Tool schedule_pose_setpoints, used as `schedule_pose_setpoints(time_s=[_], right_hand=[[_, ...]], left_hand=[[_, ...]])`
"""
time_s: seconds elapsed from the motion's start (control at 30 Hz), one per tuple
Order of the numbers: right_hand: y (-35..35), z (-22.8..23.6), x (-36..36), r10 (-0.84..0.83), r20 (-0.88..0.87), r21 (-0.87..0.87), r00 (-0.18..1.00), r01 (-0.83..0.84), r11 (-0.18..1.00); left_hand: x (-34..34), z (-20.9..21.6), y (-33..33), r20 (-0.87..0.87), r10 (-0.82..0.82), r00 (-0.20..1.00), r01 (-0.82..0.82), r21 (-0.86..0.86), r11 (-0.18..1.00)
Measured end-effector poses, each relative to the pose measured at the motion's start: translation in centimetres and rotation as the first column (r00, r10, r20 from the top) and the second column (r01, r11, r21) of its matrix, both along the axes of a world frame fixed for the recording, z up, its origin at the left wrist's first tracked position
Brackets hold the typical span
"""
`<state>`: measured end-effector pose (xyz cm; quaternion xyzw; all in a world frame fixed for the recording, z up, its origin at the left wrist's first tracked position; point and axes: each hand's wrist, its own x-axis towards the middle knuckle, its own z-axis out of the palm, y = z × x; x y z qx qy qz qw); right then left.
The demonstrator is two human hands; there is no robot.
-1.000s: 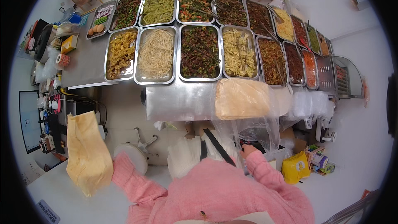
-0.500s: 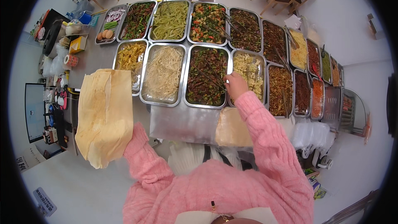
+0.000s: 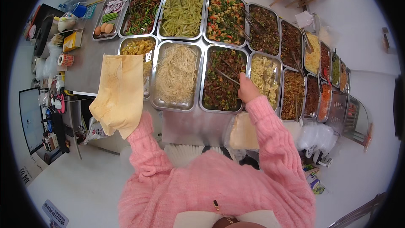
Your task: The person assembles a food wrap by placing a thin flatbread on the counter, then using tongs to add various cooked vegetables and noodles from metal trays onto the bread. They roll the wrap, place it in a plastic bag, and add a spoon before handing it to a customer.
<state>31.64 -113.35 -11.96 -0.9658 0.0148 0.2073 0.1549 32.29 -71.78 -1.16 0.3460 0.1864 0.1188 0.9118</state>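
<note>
The right hand (image 3: 249, 88) is closed around metal tongs (image 3: 227, 76), their arms spread over the dark meat (image 3: 219, 95) in a steel tray (image 3: 223, 110) on the surface (image 3: 88, 65). Well to the left, a pale yellow sheet (image 3: 120, 88) covers the left hand, so I cannot tell its grip; the sheet partly hides a tray of yellow food (image 3: 138, 47)

I have the right hand (image 3: 248, 88) stretched forward, fingers bent and drawn together. The right wrist (image 3: 255, 100) sits just behind that hand, the right forearm (image 3: 272, 128) slanting back from it. Well left of the hand and nearer the body, my left forearm (image 3: 147, 150) points forward; the left hand is hidden.
</note>
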Motion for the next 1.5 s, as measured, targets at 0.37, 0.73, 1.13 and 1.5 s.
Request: schedule_pose_setpoints(time_s=[0.37, 0.73, 1.13, 1.5], right_hand=[[6.8, 2.5, 0.3, -0.288, -0.105, -0.138, 0.952, 0.273, 0.952], [7.0, 0.3, -2.1, -0.342, 0.253, -0.027, 0.905, 0.36, 0.933], [12.4, 10.2, -1.9, -0.46, 0.409, 0.404, 0.788, 0.296, 0.866], [14.9, 11.8, -0.7, -0.288, 0.417, 0.074, 0.862, 0.284, 0.956]], left_hand=[[6.8, -3.2, -1.6, -0.012, -0.204, 0.979, 0.2, -0.134, 0.971], [9.9, -5.8, -5.7, 0.011, -0.34, 0.94, 0.334, -0.222, 0.916], [10.1, -9.7, -13.6, 0.098, -0.499, 0.861, 0.504, -0.298, 0.811], [9.9, -13.8, -16.7, 0.19, -0.535, 0.823, 0.568, -0.259, 0.781]])
